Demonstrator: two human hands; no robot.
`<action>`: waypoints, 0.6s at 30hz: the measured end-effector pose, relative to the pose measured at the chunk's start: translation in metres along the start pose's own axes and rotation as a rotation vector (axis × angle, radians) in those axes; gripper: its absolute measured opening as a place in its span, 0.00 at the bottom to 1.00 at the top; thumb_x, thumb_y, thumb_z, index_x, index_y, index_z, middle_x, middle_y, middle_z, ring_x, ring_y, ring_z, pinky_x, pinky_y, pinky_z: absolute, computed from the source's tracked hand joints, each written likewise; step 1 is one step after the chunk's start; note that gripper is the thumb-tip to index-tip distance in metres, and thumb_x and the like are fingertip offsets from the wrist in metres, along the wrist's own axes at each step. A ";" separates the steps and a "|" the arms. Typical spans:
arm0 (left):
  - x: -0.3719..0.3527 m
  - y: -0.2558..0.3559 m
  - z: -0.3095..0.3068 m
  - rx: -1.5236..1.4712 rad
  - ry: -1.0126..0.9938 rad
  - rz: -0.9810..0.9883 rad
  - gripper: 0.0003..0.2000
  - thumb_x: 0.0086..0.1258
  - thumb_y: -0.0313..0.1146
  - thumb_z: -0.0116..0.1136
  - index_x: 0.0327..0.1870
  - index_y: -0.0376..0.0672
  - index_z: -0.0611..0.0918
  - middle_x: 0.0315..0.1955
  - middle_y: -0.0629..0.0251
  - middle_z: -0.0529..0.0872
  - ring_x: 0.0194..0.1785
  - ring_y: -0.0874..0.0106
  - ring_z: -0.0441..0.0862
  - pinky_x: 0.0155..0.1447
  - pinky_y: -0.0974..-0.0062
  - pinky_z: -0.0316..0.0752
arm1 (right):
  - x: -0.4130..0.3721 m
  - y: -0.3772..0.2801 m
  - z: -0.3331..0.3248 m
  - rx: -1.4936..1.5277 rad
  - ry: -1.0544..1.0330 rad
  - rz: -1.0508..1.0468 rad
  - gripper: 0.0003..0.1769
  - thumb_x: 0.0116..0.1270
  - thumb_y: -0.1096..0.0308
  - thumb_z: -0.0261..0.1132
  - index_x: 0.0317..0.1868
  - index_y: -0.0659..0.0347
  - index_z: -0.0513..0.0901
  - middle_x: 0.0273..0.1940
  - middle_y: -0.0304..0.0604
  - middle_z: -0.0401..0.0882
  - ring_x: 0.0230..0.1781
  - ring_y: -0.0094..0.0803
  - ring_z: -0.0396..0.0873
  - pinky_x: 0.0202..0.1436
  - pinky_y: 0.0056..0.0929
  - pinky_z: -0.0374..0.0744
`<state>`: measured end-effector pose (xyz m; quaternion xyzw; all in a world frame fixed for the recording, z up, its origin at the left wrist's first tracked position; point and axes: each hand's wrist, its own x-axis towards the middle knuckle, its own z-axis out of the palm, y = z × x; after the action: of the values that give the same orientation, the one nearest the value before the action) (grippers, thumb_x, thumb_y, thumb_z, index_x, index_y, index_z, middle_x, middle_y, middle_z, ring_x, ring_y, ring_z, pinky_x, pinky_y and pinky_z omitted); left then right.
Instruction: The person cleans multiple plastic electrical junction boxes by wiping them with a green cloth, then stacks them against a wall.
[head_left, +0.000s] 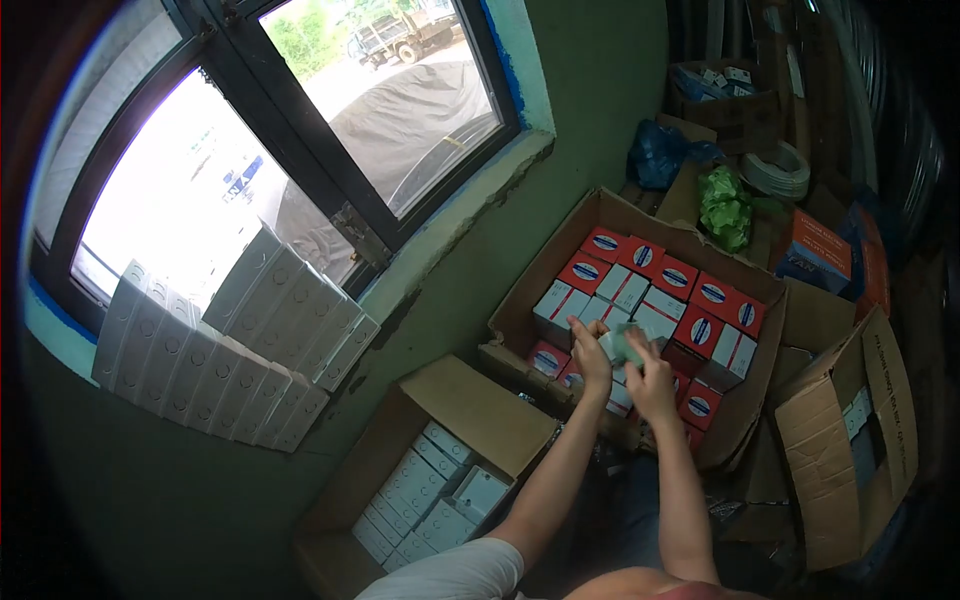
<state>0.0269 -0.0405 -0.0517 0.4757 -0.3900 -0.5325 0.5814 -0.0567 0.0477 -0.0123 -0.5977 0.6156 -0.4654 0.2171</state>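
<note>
Above a large cardboard carton (pixel 510 300) filled with red and white small boxes (pixel 673 277), my two hands are close together. My left hand (pixel 592 358) is closed on a pale, partly see-through item (pixel 618 345), too blurred to name. On the item's right side, my right hand (pixel 648 372) touches it with bent fingers. Several small boxes stand upright below and around the hands, some showing red tops with a blue and white oval, others white sides.
White switch boxes (pixel 200 365) are stacked on the windowsill. An open carton (pixel 465 410) of white boxes stands lower left. To the right are an open carton (pixel 825 450), a green bag (pixel 724 207) and a blue bag (pixel 657 155).
</note>
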 end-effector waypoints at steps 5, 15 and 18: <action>-0.002 0.006 -0.008 0.006 -0.037 0.011 0.38 0.77 0.65 0.17 0.17 0.42 0.66 0.15 0.73 0.66 0.22 0.78 0.61 0.31 0.79 0.58 | 0.008 0.005 -0.005 -0.123 -0.007 0.088 0.29 0.62 0.71 0.53 0.66 0.70 0.71 0.69 0.59 0.66 0.73 0.54 0.60 0.78 0.47 0.55; -0.010 0.016 0.014 -0.248 -0.034 -0.107 0.35 0.78 0.64 0.21 0.21 0.43 0.69 0.18 0.72 0.66 0.26 0.78 0.63 0.34 0.77 0.60 | 0.008 0.002 -0.005 -0.026 0.034 -0.042 0.30 0.62 0.73 0.51 0.67 0.69 0.70 0.69 0.59 0.66 0.73 0.50 0.61 0.78 0.46 0.54; -0.012 0.013 0.003 0.059 -0.184 0.114 0.35 0.78 0.64 0.21 0.21 0.43 0.68 0.18 0.72 0.66 0.26 0.79 0.63 0.34 0.77 0.59 | 0.011 0.014 -0.015 -0.052 0.090 0.049 0.29 0.62 0.72 0.51 0.65 0.70 0.71 0.68 0.59 0.68 0.72 0.51 0.62 0.78 0.46 0.54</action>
<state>0.0258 -0.0295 -0.0373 0.4189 -0.4835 -0.5283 0.5582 -0.0787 0.0404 -0.0138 -0.5665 0.6511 -0.4703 0.1846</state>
